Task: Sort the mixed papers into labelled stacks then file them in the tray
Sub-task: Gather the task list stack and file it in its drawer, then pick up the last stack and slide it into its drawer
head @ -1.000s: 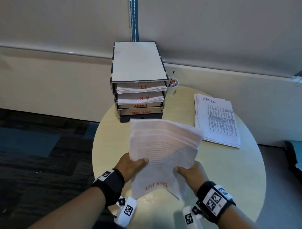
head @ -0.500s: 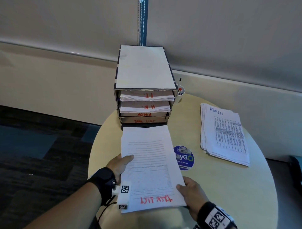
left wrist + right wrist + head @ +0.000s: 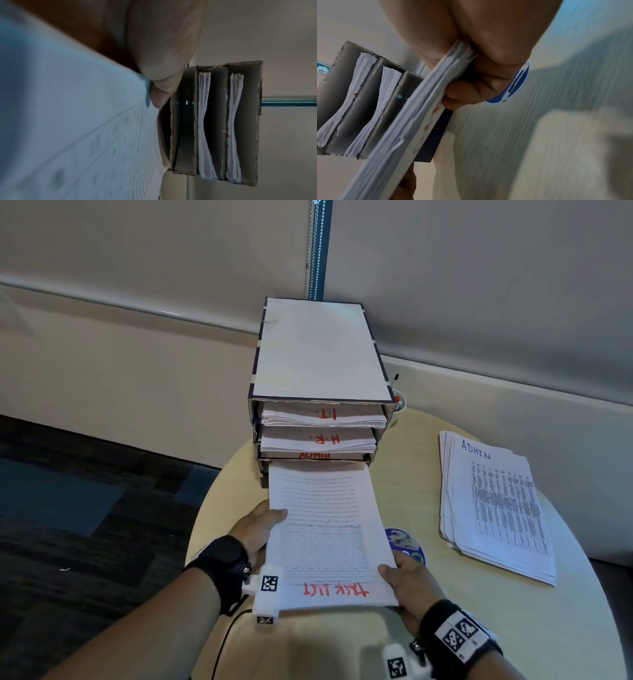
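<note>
On the round table (image 3: pixel 513 628) against the wall stands the cardboard filing tray (image 3: pixel 322 350), 4 shelves high: the top 2 shelves already hold the I.T. stack (image 3: pixel 323 416) and the H.R. stack (image 3: pixel 318 441), the shelf lettered ADMIN looks bare inside in the wrist views, and the lowest one is now receiving paper. Filing is therefore the step in hand, and by my reckoning about half done. To the right, well apart from the tray, the ADMIN stack (image 3: pixel 496 501) lies flat on the table, not yet filed. The TASK LIST stack (image 3: pixel 329 529) is held nearly level in front of the tray, its far edge at or just inside the mouth of the bottom shelf, its red-lettered near edge toward the person. The next move likely calls for a straight push forward, keeping the sheets squared and low so that the leading edge does not catch on the shelf above or fan out; both grips would have to let go before the knuckles meet the tray front. The left hand (image 3: pixel 255 529) grasps the stack's left edge, thumb on top, fingers underneath out of sight. The right hand (image 3: pixel 407 583) pinches the near right corner, thumb above and curled fingers (image 3: pixel 462 93) below. A blue round sticker (image 3: pixel 406 544) shows on the table just beside that hand
</note>
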Tool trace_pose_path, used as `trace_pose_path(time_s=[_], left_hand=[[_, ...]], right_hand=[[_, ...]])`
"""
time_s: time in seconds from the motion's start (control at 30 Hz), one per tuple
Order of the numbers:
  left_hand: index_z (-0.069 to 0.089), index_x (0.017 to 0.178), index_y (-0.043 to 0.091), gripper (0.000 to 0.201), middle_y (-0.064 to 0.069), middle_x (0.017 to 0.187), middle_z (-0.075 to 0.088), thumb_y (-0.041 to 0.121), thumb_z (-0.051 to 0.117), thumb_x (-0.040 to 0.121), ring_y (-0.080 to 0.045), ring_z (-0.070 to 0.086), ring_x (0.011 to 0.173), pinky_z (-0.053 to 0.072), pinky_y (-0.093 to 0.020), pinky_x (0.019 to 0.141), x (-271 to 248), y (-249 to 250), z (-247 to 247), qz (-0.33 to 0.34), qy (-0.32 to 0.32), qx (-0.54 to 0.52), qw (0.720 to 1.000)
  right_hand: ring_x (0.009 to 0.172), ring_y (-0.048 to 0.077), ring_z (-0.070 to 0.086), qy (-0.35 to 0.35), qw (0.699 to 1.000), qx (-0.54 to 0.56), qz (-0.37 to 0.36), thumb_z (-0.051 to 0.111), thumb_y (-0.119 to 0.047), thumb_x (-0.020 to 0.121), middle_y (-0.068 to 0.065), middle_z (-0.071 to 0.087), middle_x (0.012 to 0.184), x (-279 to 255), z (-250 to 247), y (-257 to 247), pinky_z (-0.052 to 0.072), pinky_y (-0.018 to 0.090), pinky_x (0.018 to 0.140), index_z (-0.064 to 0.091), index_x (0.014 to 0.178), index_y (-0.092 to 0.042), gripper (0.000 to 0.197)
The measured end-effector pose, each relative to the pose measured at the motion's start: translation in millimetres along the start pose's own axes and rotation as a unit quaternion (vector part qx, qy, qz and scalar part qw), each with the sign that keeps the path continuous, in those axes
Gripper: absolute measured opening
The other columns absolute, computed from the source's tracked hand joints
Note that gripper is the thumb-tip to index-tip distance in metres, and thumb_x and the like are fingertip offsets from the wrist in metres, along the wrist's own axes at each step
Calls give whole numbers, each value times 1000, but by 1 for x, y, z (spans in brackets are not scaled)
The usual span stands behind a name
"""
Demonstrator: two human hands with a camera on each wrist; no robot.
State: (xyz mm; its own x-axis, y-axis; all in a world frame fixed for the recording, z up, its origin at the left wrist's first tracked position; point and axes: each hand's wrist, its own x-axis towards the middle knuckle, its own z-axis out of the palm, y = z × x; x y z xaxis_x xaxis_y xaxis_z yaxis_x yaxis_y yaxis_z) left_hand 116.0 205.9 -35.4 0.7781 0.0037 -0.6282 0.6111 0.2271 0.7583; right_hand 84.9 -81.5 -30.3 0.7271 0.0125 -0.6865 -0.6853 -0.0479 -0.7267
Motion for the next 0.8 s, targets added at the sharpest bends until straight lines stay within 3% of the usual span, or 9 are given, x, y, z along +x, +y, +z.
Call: trace_pose_path(time_s=[0.07,0.17,0.3,0.4,0.47,0.53,0.63,0.73,0.8], left_hand=[[59,126,26,29,-4,117,72,21,57,97,-30,66,111,47,-53,102,-5,-2,-4,4,-10,-24,1000],[55,129,20,32,-13,120,70,19,54,97,-33,69,104,56,-48,86,-14,-14,-7,-34,-44,-110,992],[53,131,4,51,-26,121,66,19,63,84,-36,68,93,59,-44,76,-17,-33,-4,-111,-57,-217,968],[53,130,4,40,-25,116,68,9,55,91,-36,71,91,59,-34,61,-4,-27,3,-110,-30,-230,966],[52,127,2,33,-24,106,72,0,46,95,-32,74,77,57,-30,53,9,-18,8,-99,4,-229,968],[53,122,0,27,-23,91,74,-5,43,96,-28,72,62,58,-28,49,20,-5,15,-87,39,-225,970],[56,106,-2,14,-21,81,73,-5,46,97,-25,70,56,58,-28,48,38,13,23,-73,66,-255,962],[55,90,-2,10,-18,80,70,-4,50,97,-26,68,74,61,-30,56,57,25,29,-43,69,-340,937],[53,88,1,13,-21,90,66,-8,48,96,-29,64,87,62,-34,64,68,27,30,-11,56,-397,916]], right_hand=[[94,39,72,9,1000,-11,-4,48,0,100,15,76,102,16,3,-1,58,51,83,65,113,-9,23],[94,35,73,19,997,-71,-21,54,-5,98,10,77,99,47,13,-8,56,58,88,65,115,-12,22],[91,34,72,31,996,-83,-26,55,-8,97,11,76,98,78,31,-34,60,47,78,65,107,-13,14],[82,33,72,37,998,-35,-27,54,-12,99,15,75,93,81,39,-57,60,45,68,65,104,-11,12],[70,28,69,21,998,46,-32,53,-16,102,16,75,89,75,36,-64,58,36,55,64,104,-7,15],[66,26,61,15,994,97,-47,52,-21,103,15,73,85,64,28,-62,54,32,54,61,103,-3,21],[61,24,49,49,988,125,-76,52,-19,103,12,60,69,48,4,-33,44,34,56,58,103,0,20],[64,30,58,108,983,126,-81,58,-15,99,23,66,73,25,-38,13,47,42,64,66,99,2,19],[63,33,62,139,979,120,-88,58,-15,98,32,64,78,14,-67,45,49,42,68,68,91,6,24]])
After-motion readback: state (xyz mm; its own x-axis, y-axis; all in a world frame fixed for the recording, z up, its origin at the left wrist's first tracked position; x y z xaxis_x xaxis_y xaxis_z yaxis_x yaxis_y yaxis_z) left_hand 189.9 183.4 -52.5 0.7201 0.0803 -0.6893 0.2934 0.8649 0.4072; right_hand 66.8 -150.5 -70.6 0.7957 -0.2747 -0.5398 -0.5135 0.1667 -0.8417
